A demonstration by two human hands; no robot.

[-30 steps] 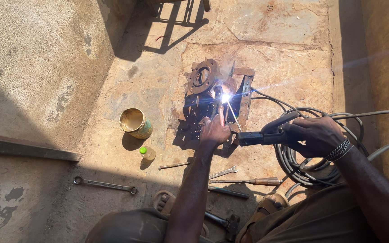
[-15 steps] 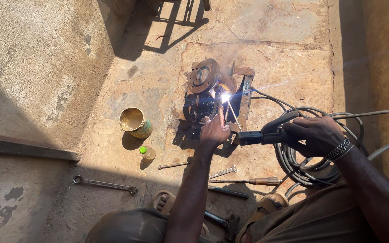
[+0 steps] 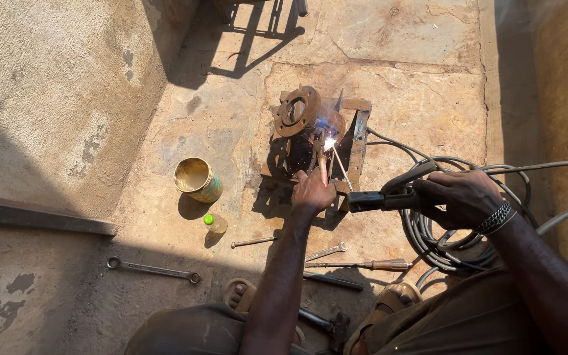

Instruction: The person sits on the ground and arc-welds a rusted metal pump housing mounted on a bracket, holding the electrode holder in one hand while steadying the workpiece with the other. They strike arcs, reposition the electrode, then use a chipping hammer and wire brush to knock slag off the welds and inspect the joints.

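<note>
Bright spark at the tip of the welding rod (image 3: 338, 165) — it burns against the rusty metal assembly (image 3: 317, 138) sitting on the stone floor (image 3: 415, 98), right beside its round flange (image 3: 295, 110). The right hand (image 3: 458, 197) has its fingers clamped around the black electrode holder (image 3: 382, 197), cables (image 3: 442, 243) coiled just beneath. The left hand (image 3: 313, 190) sits low at the assembly's near edge, fingers curled together around a thin rod-like piece — what it is, I cannot tell. Off to the side: an open tin can (image 3: 196, 179), a small green-capped bottle (image 3: 214, 223), a long spanner (image 3: 152, 269), and a screwdriver (image 3: 363, 265) near the knees.
</note>
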